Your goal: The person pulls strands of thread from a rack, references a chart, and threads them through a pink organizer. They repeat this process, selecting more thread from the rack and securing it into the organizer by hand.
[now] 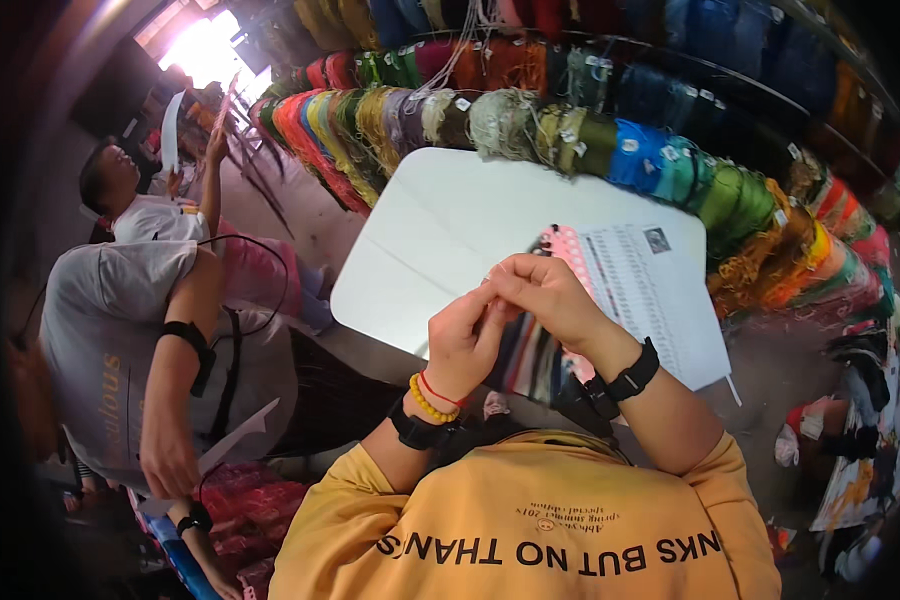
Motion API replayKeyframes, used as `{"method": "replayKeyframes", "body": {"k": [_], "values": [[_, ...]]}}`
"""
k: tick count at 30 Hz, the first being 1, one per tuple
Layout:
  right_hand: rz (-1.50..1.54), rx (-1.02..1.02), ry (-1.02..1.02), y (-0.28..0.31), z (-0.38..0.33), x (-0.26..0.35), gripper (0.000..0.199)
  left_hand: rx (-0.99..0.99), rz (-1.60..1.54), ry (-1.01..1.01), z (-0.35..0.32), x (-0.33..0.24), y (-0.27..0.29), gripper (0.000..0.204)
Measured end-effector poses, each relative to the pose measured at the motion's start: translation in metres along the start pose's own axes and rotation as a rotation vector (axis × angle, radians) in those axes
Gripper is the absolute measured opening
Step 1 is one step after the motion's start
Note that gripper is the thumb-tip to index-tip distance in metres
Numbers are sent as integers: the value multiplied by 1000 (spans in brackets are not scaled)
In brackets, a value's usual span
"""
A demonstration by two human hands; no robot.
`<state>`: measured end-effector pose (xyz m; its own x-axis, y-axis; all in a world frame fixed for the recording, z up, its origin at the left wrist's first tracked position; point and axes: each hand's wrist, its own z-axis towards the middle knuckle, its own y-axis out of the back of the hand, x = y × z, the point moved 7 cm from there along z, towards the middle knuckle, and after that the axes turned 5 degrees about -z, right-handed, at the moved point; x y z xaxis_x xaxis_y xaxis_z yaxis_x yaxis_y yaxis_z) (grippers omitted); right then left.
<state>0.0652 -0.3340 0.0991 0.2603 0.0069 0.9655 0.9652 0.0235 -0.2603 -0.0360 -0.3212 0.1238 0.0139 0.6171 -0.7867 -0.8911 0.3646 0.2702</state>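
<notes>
My left hand [460, 340] and my right hand [550, 295] meet over the near side of a white table [450, 210]. Fingertips of both are pinched together, touching each other. Whatever lies between them is too small to make out. Partly hidden under my hands is a pink strip with a row of holes [567, 245]. Dark, grey and reddish threads [530, 362] hang side by side from it below my wrists. To its right, a printed paper sheet [645, 300] with rows of small entries lies on the table.
Racks of coloured yarn hanks [510, 120] curve around the table's far and right sides. At the left, a person in a grey shirt [120, 300] bends with an arm lowered; another person [155, 215] farther back holds up a pale strip. Dark red yarn [255, 515] lies at lower left.
</notes>
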Motion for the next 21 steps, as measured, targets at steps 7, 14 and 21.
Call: {"method": "replayKeyframes", "body": {"k": [7,14,21], "values": [[-48,-46,-4,33,-67,13,19,-8,60,-51,-35,-48,-49,18],[-705,-273,251,80,-92,56,5,0,-74,186,-45,-40,-75,20],[720,24,176,140,-114,113,8,43,-439,499,-63,-21,-118,20]]}}
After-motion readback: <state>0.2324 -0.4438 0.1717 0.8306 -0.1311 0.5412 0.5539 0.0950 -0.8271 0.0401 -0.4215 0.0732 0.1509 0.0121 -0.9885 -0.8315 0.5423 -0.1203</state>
